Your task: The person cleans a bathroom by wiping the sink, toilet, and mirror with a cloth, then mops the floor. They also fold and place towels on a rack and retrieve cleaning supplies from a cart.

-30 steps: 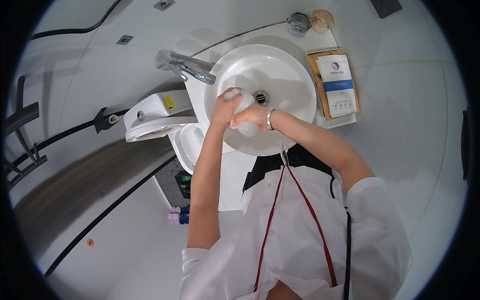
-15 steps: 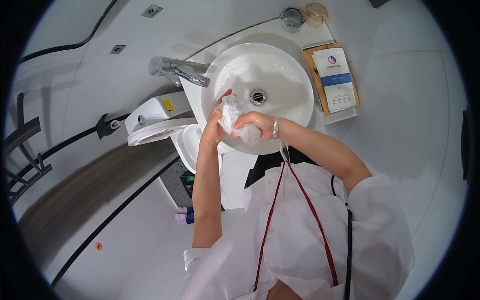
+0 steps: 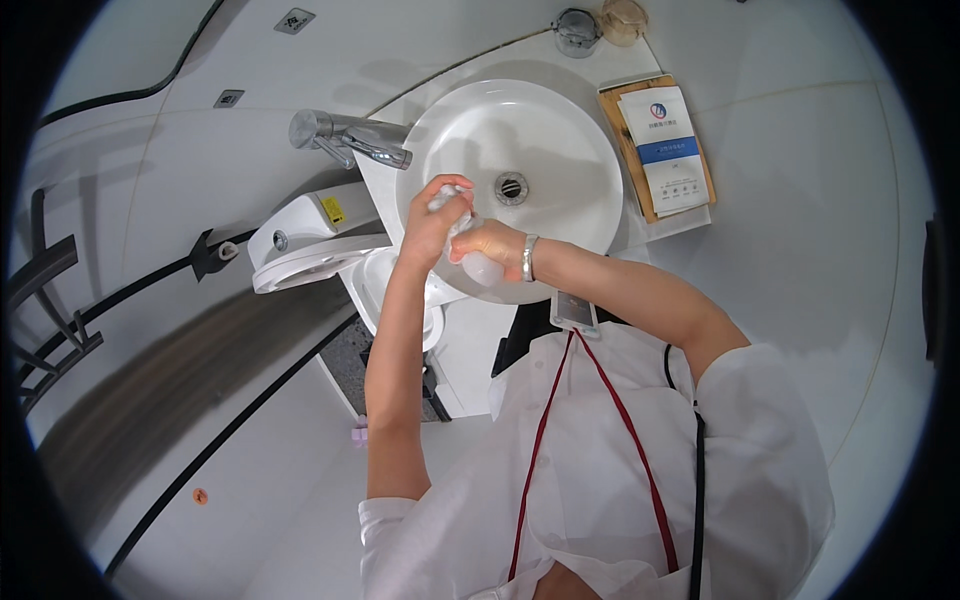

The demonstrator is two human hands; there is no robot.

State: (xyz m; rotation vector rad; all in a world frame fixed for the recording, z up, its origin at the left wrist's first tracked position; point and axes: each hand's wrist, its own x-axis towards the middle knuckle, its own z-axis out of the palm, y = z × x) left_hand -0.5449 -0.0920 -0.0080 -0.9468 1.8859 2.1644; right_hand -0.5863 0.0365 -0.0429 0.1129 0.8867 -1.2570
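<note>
Over the near left part of a round white sink (image 3: pixel 570 130), both hands grip a bunched white cloth (image 3: pixel 484 268). My left hand (image 3: pixel 432 222) has its fingers curled round the upper end of the cloth. My right hand (image 3: pixel 492 246), with a silver band at the wrist, is closed on the lower part, and a rounded end of the cloth bulges out below it. Most of the cloth's middle is hidden by the fingers. A chrome faucet (image 3: pixel 370 145) reaches over the sink's left rim, and the metal drain (image 3: pixel 511 188) lies just beyond my hands.
Right of the sink, a wooden tray (image 3: pixel 632 160) carries a white packet (image 3: pixel 665 150) with a blue band. Two cups (image 3: pixel 578 32) stand at the back. Left is a white toilet (image 3: pixel 320 265) with its lid raised. A badge (image 3: pixel 573 310) hangs from my red lanyard (image 3: pixel 535 450).
My left hand's fingers have closed further round the cloth, which is bunched tighter. Both hands have shifted slightly left. The badge now shows below the sink's near edge.
</note>
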